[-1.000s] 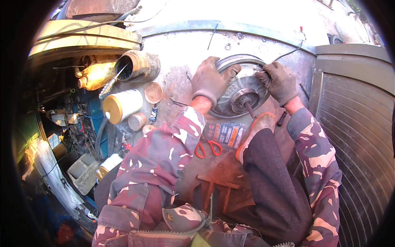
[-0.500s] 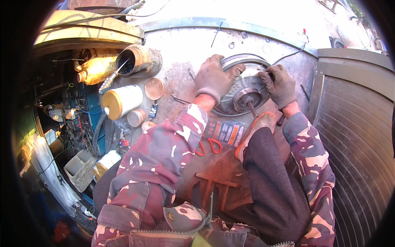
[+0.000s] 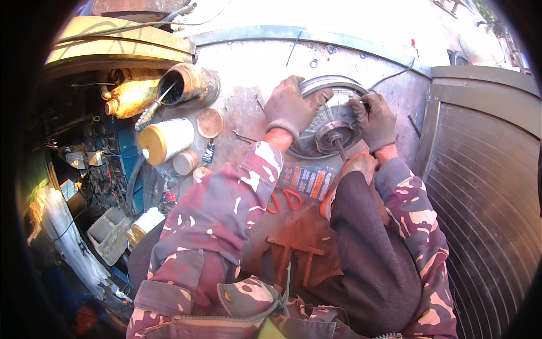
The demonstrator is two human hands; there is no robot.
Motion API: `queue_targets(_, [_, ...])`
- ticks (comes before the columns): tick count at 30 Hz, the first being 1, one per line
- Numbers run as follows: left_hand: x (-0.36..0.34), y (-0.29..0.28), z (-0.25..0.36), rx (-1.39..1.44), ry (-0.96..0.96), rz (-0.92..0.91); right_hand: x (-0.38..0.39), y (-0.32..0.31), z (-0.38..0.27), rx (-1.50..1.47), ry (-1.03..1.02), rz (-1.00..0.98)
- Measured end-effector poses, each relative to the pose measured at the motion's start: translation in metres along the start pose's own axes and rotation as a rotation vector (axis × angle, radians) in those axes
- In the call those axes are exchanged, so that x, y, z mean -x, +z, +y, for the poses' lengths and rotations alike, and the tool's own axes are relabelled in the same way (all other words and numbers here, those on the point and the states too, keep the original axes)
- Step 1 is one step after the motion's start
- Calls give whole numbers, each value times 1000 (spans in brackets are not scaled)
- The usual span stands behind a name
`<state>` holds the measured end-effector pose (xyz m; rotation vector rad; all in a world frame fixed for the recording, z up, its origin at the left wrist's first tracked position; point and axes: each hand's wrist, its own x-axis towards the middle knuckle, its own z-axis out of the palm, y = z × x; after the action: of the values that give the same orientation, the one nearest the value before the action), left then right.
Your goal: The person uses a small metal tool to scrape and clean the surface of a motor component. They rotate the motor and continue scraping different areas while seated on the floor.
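Note:
A round grey metal wheel hub [image 3: 318, 135] with a raised centre and a shaft lies tilted before me. My left hand [image 3: 291, 107], in a grey glove, grips its upper left rim, thumb over the face and fingers outside. On the opposite rim, my gloved right hand [image 3: 375, 120] has thumb and forefinger pinched together; whatever lies between them is too small to make out. The hub's shaft [image 3: 339, 148] points down toward my foot [image 3: 359, 164], seemingly against it. Below the hub lies a printed plastic packet [image 3: 306, 179], with red scissor-like handles [image 3: 292, 199] beside it.
To the left lie a rusty open can [image 3: 197, 85] with a screwdriver [image 3: 148, 114] in it, a white tub with a yellow lid [image 3: 158, 144], and a round lid [image 3: 210, 123]. A ribbed metal panel [image 3: 485, 169] stands at right. Several nuts and washers lie beyond the hub.
The view has shifted slightly. My right hand has moved a little left and inward along the hub's rim, still pinched; my left hand keeps its grip.

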<state>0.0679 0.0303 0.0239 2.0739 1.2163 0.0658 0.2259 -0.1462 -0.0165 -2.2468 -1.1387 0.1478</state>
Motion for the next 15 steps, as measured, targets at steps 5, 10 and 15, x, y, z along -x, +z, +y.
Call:
queue_targets(5, [-1,-1,0,1,5,-26,-3,-8,-7,-98,50,-67])
queue_targets(10, [1,-2,-10,27,4,-49,-12,-28,-11,-177,6,-175])
queue_targets(15, [0,-2,-26,89,35,7,-25,-42,-19,-229,-116,-295])
